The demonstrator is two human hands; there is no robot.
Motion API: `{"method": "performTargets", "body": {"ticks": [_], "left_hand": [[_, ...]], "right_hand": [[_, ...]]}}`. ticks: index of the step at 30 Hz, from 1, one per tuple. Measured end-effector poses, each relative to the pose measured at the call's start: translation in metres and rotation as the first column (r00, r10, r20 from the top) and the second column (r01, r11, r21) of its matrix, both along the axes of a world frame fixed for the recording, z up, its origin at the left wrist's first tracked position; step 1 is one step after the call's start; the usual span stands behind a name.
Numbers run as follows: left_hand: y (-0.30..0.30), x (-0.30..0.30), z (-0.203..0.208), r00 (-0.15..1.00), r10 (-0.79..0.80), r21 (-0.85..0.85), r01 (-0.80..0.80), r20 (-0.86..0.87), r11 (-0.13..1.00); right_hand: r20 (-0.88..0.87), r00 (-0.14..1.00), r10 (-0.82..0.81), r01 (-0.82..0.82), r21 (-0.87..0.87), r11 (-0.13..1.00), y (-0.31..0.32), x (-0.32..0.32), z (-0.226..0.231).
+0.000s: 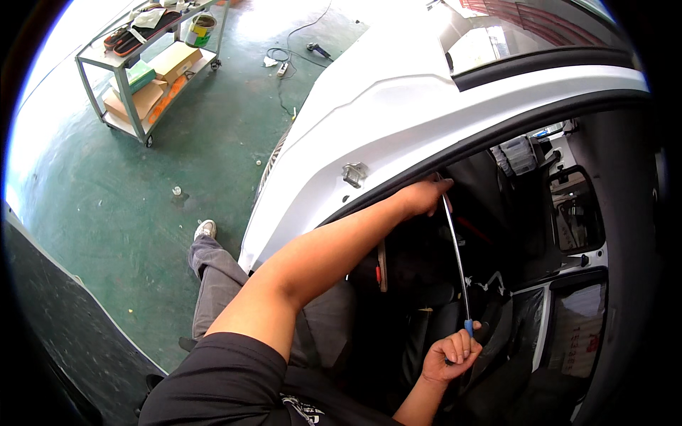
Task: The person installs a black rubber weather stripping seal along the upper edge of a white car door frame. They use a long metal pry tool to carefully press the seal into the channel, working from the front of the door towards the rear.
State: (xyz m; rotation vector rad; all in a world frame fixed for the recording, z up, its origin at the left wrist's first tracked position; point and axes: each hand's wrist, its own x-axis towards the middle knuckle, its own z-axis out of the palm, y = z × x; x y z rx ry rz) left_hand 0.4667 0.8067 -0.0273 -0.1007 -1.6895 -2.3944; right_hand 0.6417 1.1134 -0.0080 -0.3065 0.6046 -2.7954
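Note:
A long screwdriver (457, 255) with a thin metal shaft and a blue handle slants through the opening of a white car body (376, 121). My right hand (452, 353) is closed around the handle, low in the dark interior. Up by the black rubber seal (497, 140) of the opening, my left hand (425, 196) has its fingers closed at the far end of the shaft. The tip and part of those fingers are hidden there. A metal door striker (353, 174) sits on the white pillar, beyond my left forearm.
Inside the car are dark seats and a thin wooden-looking strip (383, 266) below my left forearm. On the green floor (220, 156), a cable runs to a power tool (320, 50). A wheeled trolley (114, 59) with boxes and a bucket (201, 30) stands at far left.

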Motion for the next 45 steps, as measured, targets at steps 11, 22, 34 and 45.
{"method": "performTargets", "body": {"ticks": [11,22,34,45], "left_hand": [[0.004,-0.001,-0.002,0.999,0.014,0.064,-0.017,0.043,0.998],[0.001,-0.011,-0.005,0.999,0.034,-0.038,-0.035,-0.025,0.999],[-0.001,-0.001,-0.004,0.998,0.067,-0.138,-0.066,0.002,0.988],[-0.001,0.001,-0.007,0.997,0.04,-0.169,-0.029,0.064,0.985]], "right_hand": [[-0.09,0.996,0.01,-0.003,0.073,0.997,-0.001,-0.004,-0.012],[-0.07,0.995,0.071,-0.069,0.022,0.997,-0.006,-0.005,-0.001],[-0.024,0.999,0.033,-0.032,0.055,0.998,0.001,-0.002,-0.01],[-0.032,0.999,0.04,-0.037,0.089,0.995,0.007,0.0,-0.03]]}}
